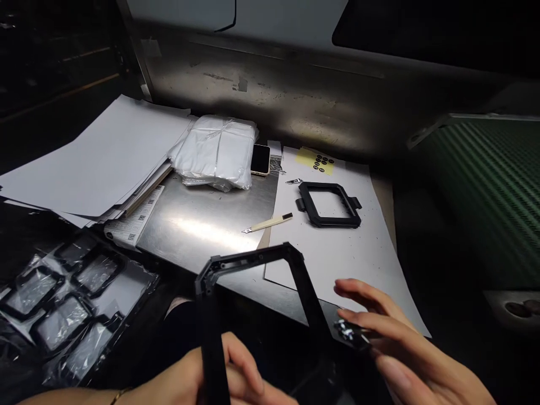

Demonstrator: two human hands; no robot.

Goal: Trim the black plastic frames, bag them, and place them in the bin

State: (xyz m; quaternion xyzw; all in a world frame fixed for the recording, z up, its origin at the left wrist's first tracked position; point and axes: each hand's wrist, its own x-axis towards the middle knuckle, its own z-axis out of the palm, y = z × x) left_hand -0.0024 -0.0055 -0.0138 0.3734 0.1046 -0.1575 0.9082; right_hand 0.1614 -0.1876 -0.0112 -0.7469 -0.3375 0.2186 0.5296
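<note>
My left grip (pixel 248 388), at six o'clock in my view, is closed around the left bar of a black frame (pixel 307 292). I hold it up over the near edge of the table (pixel 189 211), tilted, its far bar pointing toward twelve. Between four and five o'clock, my right grip (pixel 417 354) pinches a small shiny metal tool (pixel 348 332) between thumb and fingers, just beside the frame's right bar — whether the tool touches it, I cannot tell.

Toward three o'clock, a second black frame (pixel 314 208) with side tabs lies flat on a large white sheet (pixel 337 253). A small metal piece (pixel 294 181) rests just off its ten o'clock corner, and a yellow sticker sheet (pixel 306 160) with dark oval marks lies toward two o'clock. Near the centre sits a cutter knife (pixel 270 223) with a pale handle, its blade pointing to about eight and its dark end on the white sheet.

A phone (pixel 261 159) lies near twelve, partly covered by a wrapped white bundle (pixel 217 149) at ten. Between nine and ten is a stack of white sheets (pixel 113 152), overhanging a printed carton (pixel 137 219). At eight o'clock — below the table's edge — lie several plastic-wrapped black frames (pixel 62 323).
</note>
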